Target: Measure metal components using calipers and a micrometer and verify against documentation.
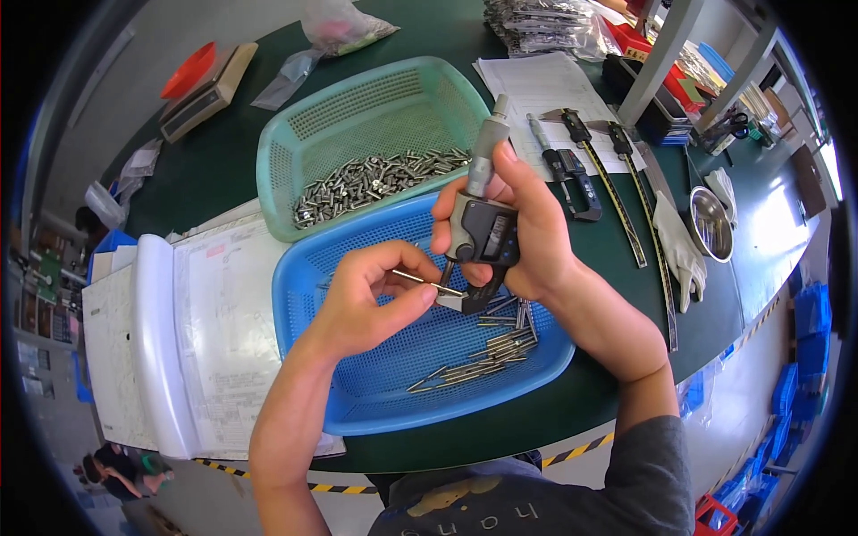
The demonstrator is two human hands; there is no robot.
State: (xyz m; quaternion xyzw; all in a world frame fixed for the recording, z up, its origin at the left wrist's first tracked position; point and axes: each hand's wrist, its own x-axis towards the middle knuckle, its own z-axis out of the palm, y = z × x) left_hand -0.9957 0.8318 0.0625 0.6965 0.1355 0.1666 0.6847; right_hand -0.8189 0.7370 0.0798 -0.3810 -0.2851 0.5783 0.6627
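My left hand (362, 299) pinches a thin metal pin (427, 283) and holds it level in the jaws of a digital micrometer (481, 223). My right hand (527, 228) grips the micrometer's grey body, its thimble pointing up and away. Both hands hover over a blue plastic basket (308, 268) with several metal pins (487, 353) lying in its right half. Behind it stands a green basket (286, 143) holding a heap of similar pins (375, 179).
An open white binder with papers (192, 339) lies left of the baskets. Two digital calipers (594, 161) rest on a sheet at the right, beside a white glove (679, 246) and a steel bowl (712, 223). A small scale with a red tray (201, 85) sits far left.
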